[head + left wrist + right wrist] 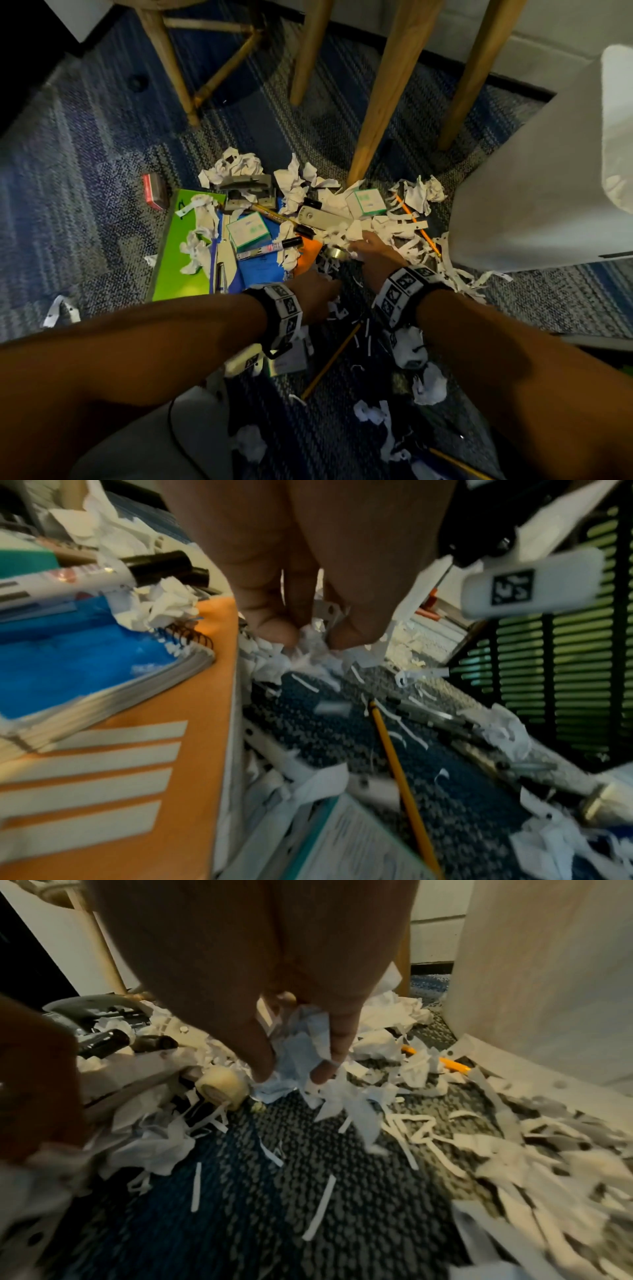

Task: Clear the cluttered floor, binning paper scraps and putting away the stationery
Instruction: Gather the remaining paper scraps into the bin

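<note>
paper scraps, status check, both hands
Left hand pinching paper scraps. Right hand gripping crumpled wad. Tape roll, pencil among the scraps.

The head view looks steeply down over both forearms at the carpet. Each wrist view sits low, close behind its fingers, facing forward across the floor. All three share the paper scraps; the wrist views show them nearer.

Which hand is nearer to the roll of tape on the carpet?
Right. The right hand pinches paper scraps just beside the roll of tape. The left hand grips scraps lower down, further from it.
</note>
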A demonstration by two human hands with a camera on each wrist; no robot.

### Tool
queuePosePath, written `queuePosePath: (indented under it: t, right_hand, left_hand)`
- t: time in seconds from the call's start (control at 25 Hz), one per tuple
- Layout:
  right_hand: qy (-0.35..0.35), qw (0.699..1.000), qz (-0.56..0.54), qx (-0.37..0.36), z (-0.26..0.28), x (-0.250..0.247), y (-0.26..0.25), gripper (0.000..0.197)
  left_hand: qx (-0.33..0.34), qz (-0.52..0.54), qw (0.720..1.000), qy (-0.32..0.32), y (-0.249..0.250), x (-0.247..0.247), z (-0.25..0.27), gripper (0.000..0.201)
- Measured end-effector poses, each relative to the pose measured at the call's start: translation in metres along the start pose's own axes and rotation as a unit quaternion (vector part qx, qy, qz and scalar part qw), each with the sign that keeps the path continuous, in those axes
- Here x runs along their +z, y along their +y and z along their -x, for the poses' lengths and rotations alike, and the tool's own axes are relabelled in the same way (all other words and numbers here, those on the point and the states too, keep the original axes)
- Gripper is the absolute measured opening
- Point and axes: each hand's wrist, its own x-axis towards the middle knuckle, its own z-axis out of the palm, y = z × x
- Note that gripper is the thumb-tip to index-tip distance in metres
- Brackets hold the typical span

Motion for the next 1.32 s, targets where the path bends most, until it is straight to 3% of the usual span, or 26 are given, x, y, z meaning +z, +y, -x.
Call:
queuePosePath:
  t: [0.12,0.32,0.44,0.52,0.64,0.76,0.84,0.88,1.0,1.08,1.2,1.32]
  right_hand:
    - [0.028,0.998,0.03,0.038,0.026,-0.024,-0.004,0.048]
    - [0.178,0.975,-0.134,-0.019,0.099,-0.087,-0.01,0.024]
    - [0.264,0.945,-0.188,-0.033,0.141,-0.137,-0.019,0.02]
    - [0.338,0.908,-0.245,-0.036,0.17,-0.168,-0.019,0.018]
    - [0.433,0.841,-0.322,-0.048,0.207,-0.206,-0.016,0.017]
    - [0.517,0.781,-0.35,0.007,0.218,-0.231,0.015,0.021]
    - [0.542,0.758,-0.356,0.069,0.216,-0.236,0.045,0.027]
    - [0.533,0.762,-0.354,0.1,0.215,-0.234,0.058,0.029]
    - [0.451,0.809,-0.345,0.154,0.214,-0.222,0.078,0.04]
    - [0.418,0.83,-0.338,0.151,0.219,-0.22,0.078,0.047]
    - [0.417,0.822,-0.361,0.141,0.231,-0.222,0.079,0.047]
    - [0.463,0.786,-0.382,0.148,0.241,-0.223,0.084,0.044]
  left_hand:
    - [0.015,0.036,0.997,0.066,0.011,-0.02,0.005,0.025]
    - [0.029,0.154,0.976,0.151,0.039,-0.066,-0.008,0.003]
    - [0.001,0.16,0.97,0.184,0.063,-0.097,-0.015,0.014]
    - [-0.002,0.141,0.963,0.228,0.084,-0.122,-0.018,0.017]
    - [0.034,0.19,0.924,0.33,0.115,-0.167,-0.021,0.02]
    - [0.05,0.264,0.859,0.436,0.152,-0.214,-0.031,0.016]
    - [0.05,0.33,0.82,0.465,0.182,-0.238,-0.042,0.014]
    - [0.045,0.354,0.81,0.466,0.196,-0.245,-0.049,0.014]
    - [0.039,0.345,0.821,0.453,0.232,-0.255,-0.068,0.015]
    - [0.043,0.329,0.83,0.449,0.249,-0.258,-0.076,0.017]
    - [0.035,0.298,0.853,0.427,0.263,-0.265,-0.084,0.027]
    - [0.019,0.26,0.87,0.418,0.272,-0.273,-0.091,0.037]
